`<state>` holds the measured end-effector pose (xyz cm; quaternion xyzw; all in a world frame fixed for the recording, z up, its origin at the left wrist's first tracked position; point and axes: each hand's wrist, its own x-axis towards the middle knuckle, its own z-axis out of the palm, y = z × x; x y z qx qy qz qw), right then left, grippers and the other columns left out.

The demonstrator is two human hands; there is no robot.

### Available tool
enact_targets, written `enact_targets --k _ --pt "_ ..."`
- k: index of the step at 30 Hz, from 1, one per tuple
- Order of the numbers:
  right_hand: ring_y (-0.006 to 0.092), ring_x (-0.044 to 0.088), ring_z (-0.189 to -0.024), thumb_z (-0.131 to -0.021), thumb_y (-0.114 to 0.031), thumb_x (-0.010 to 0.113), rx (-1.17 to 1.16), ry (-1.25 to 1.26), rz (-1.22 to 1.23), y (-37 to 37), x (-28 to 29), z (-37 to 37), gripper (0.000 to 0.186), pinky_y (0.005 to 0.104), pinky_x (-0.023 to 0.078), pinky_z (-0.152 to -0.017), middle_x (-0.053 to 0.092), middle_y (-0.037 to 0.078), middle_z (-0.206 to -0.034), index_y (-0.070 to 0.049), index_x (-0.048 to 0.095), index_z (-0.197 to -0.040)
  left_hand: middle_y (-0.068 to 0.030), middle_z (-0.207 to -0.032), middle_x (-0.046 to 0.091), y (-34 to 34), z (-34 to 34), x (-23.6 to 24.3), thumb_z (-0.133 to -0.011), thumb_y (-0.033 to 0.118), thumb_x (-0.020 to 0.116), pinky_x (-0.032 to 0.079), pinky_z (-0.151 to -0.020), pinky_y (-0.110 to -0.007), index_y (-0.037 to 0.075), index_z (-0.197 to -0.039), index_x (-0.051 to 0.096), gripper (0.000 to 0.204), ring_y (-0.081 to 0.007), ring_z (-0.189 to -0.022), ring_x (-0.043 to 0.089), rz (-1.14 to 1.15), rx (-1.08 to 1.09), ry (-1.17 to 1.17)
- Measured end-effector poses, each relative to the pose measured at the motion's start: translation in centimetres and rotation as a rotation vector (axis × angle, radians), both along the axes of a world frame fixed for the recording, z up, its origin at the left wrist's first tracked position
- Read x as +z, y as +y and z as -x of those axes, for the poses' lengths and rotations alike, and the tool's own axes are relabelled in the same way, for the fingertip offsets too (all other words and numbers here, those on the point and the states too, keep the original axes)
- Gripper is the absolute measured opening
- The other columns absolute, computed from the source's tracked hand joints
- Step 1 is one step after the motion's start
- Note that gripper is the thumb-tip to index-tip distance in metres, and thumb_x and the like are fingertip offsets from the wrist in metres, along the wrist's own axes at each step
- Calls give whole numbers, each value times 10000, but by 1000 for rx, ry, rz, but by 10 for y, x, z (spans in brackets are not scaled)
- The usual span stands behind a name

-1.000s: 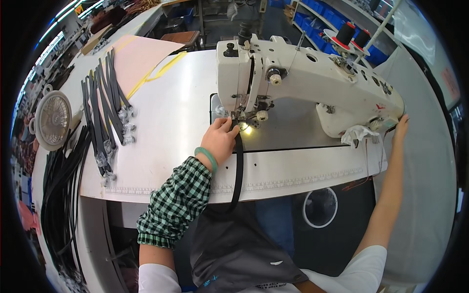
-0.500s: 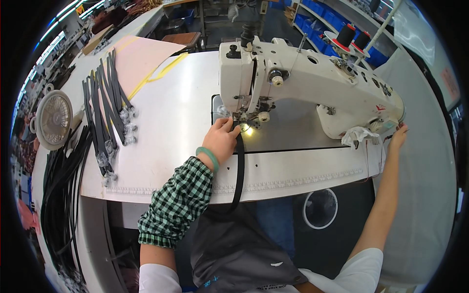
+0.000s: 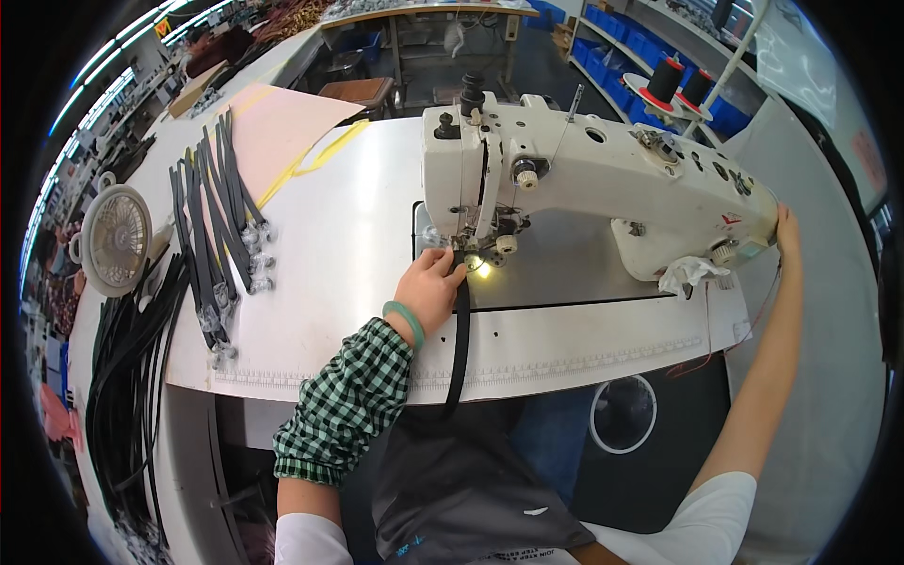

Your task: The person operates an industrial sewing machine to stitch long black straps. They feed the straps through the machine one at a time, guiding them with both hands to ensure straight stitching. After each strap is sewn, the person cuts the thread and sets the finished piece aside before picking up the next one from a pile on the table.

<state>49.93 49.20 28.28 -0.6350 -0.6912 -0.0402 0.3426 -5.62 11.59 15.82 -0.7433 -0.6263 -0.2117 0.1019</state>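
Note:
My left hand pinches a black strap just in front of the needle area of a white sewing machine. From the fingers the strap runs toward me and hangs over the table's front edge. A small lamp lights the spot by the presser foot, which my fingertips partly hide. Out at the machine's right end, my right hand grips the rim of the handwheel, its fingers partly out of sight behind it. A green bangle and a checked sleeve cover are on my left arm.
Black straps with plastic-wrapped ends lie left on the white table. Beside them are a pale basket and a hanging bundle of long black straps. Thread spools stand behind the machine; a white cloth is tucked under its right end.
My right hand has moved up from the lower right end of the machine to the handwheel rim. My left hand stays on the strap at the needle. The whole view has shifted slightly.

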Motion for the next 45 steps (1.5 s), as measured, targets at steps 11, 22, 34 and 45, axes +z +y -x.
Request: enact_targets --k 11,22,34,45 --pt "289 511 -1004 -892 -474 315 -128 460 -96 -40 -77 -25 594 336 384 -848 539 189 -1088 47 471 -1130 -162 -1076 541 8 -4 1 -633 34 604 435 -851 -328 35 -924 618 292 -277 -1009 480 -6 -43 -117" --pt "292 452 -1125 -872 -384 392 14 367 -48 -33 9 48 512 334 339 -926 486 187 -1199 3 460 -1198 -142 -1072 557 4 -1 3 -621 -19 578 446 -850 -333 48 -931 638 322 -273 -1020 493 -16 -11 -141" --pt "353 434 -1126 -878 -444 318 4 56 123 12 2 4 591 377 325 -938 479 235 -1180 49 456 -1175 -153 -1071 558 5 3 2 -629 -18 574 438 -861 -334 37 -927 638 310 -283 -1023 487 -7 7 -151" --pt "390 462 -1069 -878 -474 265 -102 -29 75 39 -4 -21 615 417 346 -909 500 260 -1124 48 484 -1118 -158 -1087 549 8 5 1 -634 -14 572 434 -866 -329 36 -939 632 315 -281 -1030 482 1 -8 -156"
